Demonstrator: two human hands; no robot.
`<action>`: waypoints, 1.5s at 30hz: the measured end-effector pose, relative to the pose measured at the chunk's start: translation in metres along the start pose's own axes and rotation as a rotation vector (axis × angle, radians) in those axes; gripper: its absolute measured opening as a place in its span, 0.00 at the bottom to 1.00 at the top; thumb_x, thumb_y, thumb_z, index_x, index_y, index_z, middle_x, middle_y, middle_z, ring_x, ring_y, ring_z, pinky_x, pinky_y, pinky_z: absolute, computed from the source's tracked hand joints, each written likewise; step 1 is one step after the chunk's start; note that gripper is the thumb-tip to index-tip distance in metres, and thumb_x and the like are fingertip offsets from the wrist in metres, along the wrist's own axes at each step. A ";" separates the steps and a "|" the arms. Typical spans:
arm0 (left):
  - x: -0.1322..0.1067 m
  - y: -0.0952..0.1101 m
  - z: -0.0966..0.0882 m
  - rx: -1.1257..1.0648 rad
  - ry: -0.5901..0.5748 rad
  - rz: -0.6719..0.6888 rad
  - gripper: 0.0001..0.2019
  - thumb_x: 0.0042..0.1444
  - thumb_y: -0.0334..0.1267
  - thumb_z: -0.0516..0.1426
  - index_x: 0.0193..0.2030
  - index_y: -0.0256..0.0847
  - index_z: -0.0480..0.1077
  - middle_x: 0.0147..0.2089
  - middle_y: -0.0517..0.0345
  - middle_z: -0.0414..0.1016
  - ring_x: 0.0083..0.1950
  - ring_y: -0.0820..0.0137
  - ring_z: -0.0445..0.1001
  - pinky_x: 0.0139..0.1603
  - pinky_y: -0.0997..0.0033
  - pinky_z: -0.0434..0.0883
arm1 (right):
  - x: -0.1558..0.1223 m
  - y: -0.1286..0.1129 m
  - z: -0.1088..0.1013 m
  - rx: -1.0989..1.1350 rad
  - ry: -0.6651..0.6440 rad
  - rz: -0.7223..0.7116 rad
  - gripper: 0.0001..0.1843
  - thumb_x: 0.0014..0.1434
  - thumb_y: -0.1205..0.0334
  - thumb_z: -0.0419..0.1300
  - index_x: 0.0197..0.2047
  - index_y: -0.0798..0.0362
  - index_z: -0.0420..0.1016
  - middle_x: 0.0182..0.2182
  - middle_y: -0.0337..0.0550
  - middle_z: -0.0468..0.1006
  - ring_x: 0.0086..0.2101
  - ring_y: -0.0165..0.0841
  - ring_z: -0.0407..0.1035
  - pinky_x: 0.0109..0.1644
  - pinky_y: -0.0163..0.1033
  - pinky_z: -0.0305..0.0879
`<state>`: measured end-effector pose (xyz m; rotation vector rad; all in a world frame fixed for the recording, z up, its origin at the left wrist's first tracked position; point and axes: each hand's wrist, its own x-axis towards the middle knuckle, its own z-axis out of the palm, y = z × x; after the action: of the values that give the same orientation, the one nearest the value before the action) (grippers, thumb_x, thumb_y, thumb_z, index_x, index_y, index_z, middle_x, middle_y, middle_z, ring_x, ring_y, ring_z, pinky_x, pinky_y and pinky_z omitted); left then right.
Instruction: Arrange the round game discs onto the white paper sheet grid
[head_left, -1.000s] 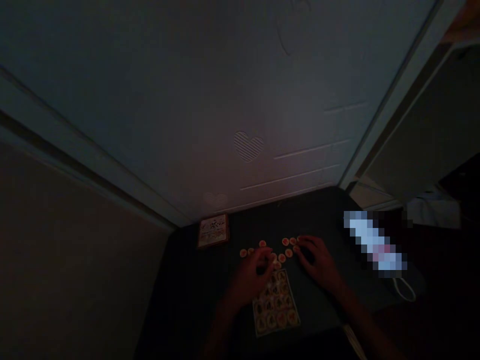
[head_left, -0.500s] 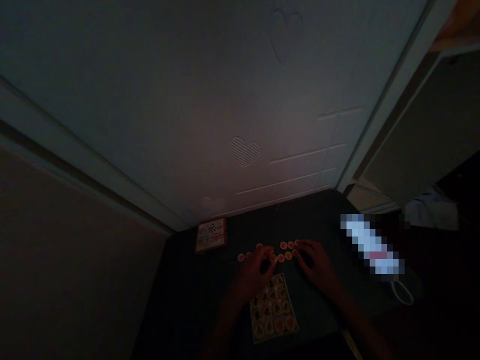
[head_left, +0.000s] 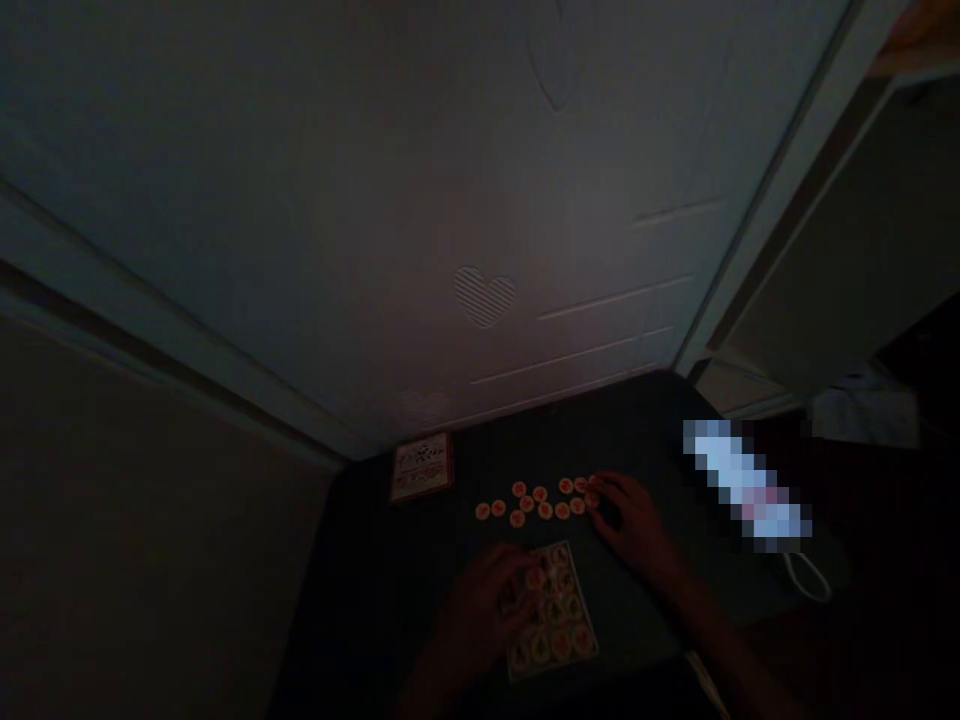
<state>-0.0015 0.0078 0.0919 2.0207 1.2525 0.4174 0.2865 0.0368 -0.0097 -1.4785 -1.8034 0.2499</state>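
My left hand (head_left: 484, 600) is over a flat tray (head_left: 592, 640) of round xiangqi pieces, most marked in black, two at the near edge in red. Its fingers are closed, somewhat blurred, around a red-marked xiangqi piece (head_left: 535, 577). Beyond the tray, several loose red-marked pieces (head_left: 545, 510) lie on the dark tabletop in two uneven rows. At the right end of those rows, my right hand (head_left: 634, 520) rests with thumb and forefinger curled against the end pieces (head_left: 592, 498), partly covering them.
A square box with a printed lid (head_left: 422, 468) lies at the back left of the dark table (head_left: 360, 570). A pale panel with an embossed heart (head_left: 485, 297) rises behind. On the right is a bright pixelated object (head_left: 746, 485) with a white cord loop (head_left: 808, 580).
My left hand has drawn back from the loose pieces to above the tray, uncovering the left part of the rows. The right hand has stayed at the right end.
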 end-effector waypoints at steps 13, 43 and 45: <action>-0.036 0.007 0.012 -0.016 -0.170 -0.101 0.06 0.61 0.37 0.60 0.44 0.48 0.76 0.48 0.59 0.80 0.48 0.65 0.78 0.51 0.69 0.74 | 0.001 0.005 0.003 0.012 0.030 -0.019 0.16 0.64 0.57 0.62 0.55 0.44 0.77 0.54 0.50 0.77 0.53 0.47 0.73 0.55 0.58 0.73; -0.049 0.002 0.027 0.020 -0.099 -0.081 0.12 0.66 0.41 0.57 0.53 0.54 0.77 0.55 0.59 0.80 0.56 0.62 0.79 0.60 0.61 0.74 | 0.000 0.005 0.001 -0.001 -0.001 -0.002 0.17 0.64 0.58 0.62 0.56 0.45 0.76 0.56 0.49 0.76 0.54 0.47 0.72 0.57 0.59 0.71; -0.050 0.000 0.028 0.030 -0.102 -0.080 0.12 0.66 0.41 0.57 0.54 0.55 0.77 0.56 0.59 0.80 0.56 0.61 0.78 0.60 0.60 0.75 | 0.000 0.005 0.000 -0.003 -0.004 0.000 0.17 0.64 0.58 0.62 0.55 0.44 0.76 0.55 0.49 0.76 0.54 0.47 0.72 0.57 0.59 0.71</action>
<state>-0.0086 -0.0467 0.0769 1.9838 1.2787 0.2556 0.2899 0.0384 -0.0128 -1.4813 -1.8079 0.2509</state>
